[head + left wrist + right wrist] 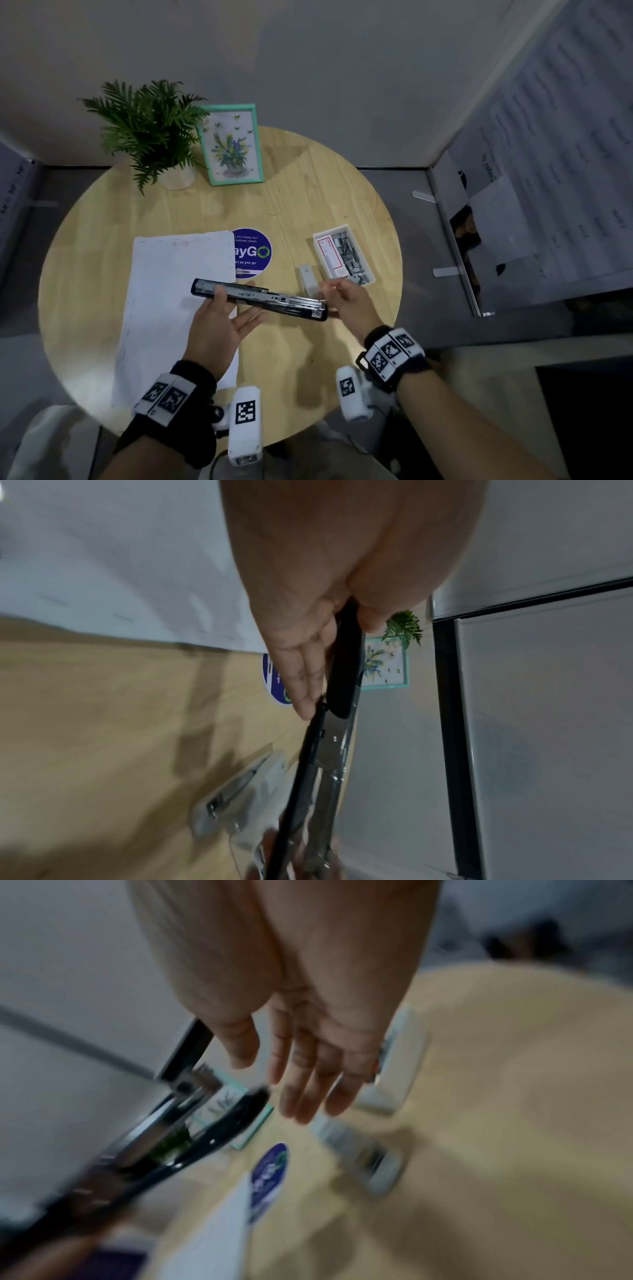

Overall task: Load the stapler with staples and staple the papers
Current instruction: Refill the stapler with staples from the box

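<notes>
My left hand (251, 305) holds a long black stapler (274, 301) above the table, thumb on its far side and fingers beneath. The stapler is swung open, its metal staple channel facing up (329, 750). Just off the stapler's right end, my right hand (334, 296) holds nothing, and its fingers (308, 1096) are straight and relaxed. A stack of white papers (171, 274) lies flat on the table under my left hand. An open white box of loose staples (344, 255) sits beyond my right hand, with a small white box (308, 279) beside it.
On the round wooden table (308, 178), a potted fern (150, 126) and a teal picture frame (231, 145) stand at the far edge. A round purple sticker (255, 253) lies between papers and staple box. A grey cabinet (513, 205) stands to the right.
</notes>
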Motion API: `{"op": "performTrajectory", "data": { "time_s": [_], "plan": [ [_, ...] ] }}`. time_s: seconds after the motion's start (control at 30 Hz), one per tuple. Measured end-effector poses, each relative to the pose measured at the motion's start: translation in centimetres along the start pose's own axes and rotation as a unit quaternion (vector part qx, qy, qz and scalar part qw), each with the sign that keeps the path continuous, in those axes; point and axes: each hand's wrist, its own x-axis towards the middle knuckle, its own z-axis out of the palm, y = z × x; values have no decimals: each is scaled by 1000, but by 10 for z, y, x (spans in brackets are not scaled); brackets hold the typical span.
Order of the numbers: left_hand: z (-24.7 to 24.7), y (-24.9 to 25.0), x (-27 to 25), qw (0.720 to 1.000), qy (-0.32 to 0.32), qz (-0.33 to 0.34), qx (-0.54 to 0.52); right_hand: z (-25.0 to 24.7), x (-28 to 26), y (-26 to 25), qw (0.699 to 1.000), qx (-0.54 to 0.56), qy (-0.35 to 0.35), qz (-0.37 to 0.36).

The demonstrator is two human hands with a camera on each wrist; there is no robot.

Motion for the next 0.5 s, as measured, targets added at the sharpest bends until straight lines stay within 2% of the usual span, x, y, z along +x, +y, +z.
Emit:
{"op": "performTrajectory", "data": {
  "time_s": [0.07,0.13,0.2,0.27,0.5],
  "plan": [
    [-6,1,-1,999,23,22,13,-15,23,-4,975,-212,45,-51],
    [-11,3,-3,997,38,52,30,-32,48,-11,914,-388,107,-60],
    [-16,3,-7,996,45,72,32,-46,74,-16,844,-512,150,-57],
    [-21,3,-9,995,57,78,27,-53,97,-18,810,-561,162,-48],
    [-28,-2,-17,993,72,87,22,-53,134,-11,767,-620,141,-80]
  ]
}}
